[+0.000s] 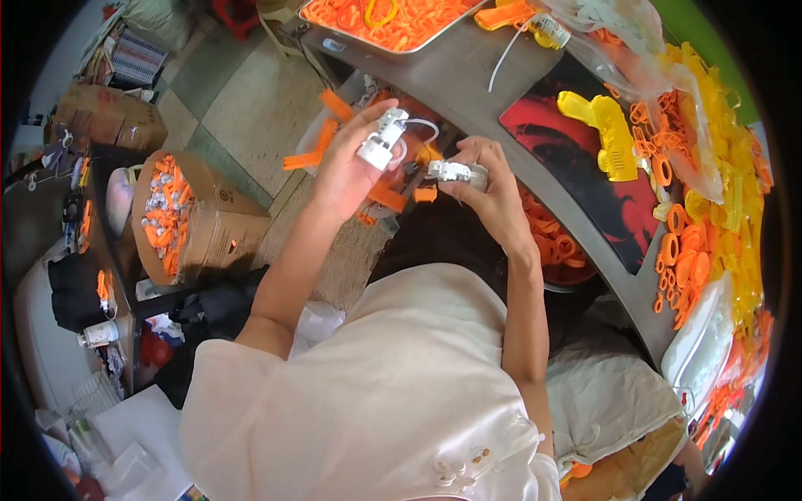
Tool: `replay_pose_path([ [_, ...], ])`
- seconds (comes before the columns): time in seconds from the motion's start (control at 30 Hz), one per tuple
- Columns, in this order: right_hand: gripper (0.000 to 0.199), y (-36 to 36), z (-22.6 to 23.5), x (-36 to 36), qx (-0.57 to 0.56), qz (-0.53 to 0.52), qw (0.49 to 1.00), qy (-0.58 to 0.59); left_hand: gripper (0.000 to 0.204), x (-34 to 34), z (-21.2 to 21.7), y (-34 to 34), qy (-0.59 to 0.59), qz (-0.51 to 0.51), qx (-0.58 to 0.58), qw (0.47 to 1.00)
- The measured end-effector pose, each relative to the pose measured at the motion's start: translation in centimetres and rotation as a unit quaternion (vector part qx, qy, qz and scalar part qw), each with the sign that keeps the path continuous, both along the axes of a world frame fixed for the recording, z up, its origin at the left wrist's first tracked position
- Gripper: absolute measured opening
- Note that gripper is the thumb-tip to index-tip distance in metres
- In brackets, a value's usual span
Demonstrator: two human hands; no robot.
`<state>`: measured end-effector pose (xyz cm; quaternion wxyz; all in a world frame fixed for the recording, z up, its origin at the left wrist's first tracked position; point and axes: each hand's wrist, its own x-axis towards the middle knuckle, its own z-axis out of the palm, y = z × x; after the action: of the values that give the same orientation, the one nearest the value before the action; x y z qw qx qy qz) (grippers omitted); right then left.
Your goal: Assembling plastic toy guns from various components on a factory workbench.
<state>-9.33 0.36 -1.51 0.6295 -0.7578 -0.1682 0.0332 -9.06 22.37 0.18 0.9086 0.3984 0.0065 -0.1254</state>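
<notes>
My left hand (349, 167) is closed around a white cylindrical plastic part (383, 142) with greyish bands, held upright over my lap. A thin white tube (426, 123) loops out from it towards my right hand. To the right, my right hand (494, 185) pinches a second white plastic piece (455, 172), squat and irregular in outline. The two pieces are a short gap apart. Whether the tube joins them cannot be made out. Below and behind my hands is a container of orange plastic parts (386, 197), partly hidden by them.
On the grey table (468, 92) lie a metal tray (411, 50) of orange pieces, a dark red-and-black mat (576, 138) and a yellow toy-gun shell (616, 142). Orange and yellow parts heap at the right. A cardboard box (219, 219) of orange-and-white pieces stands left.
</notes>
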Motion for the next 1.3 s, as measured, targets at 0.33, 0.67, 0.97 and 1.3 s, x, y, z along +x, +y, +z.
replay_pose_path([
  [0.33,0.026,-1.7,-0.9,-0.5,0.228,0.038,0.955,0.188,0.042,2.4,-5.8,4.9,0.005,0.161,0.049,0.986],
  [0.67,0.028,-3.1,-0.3,-0.8,0.347,0.022,0.91,0.226,0.042,-0.4,-0.6,-2.7,-0.435,0.141,0.508,0.73],
  [0.97,0.037,-4.8,1.3,-1.0,0.298,-0.005,0.94,0.167,0.012,1.2,5.0,-5.0,-0.422,-0.005,0.42,0.803],
  [1.3,0.038,-4.2,7.7,-3.6,0.295,0.035,0.952,0.074,0.014,0.6,12.2,-9.6,-0.499,0.015,0.499,0.709],
])
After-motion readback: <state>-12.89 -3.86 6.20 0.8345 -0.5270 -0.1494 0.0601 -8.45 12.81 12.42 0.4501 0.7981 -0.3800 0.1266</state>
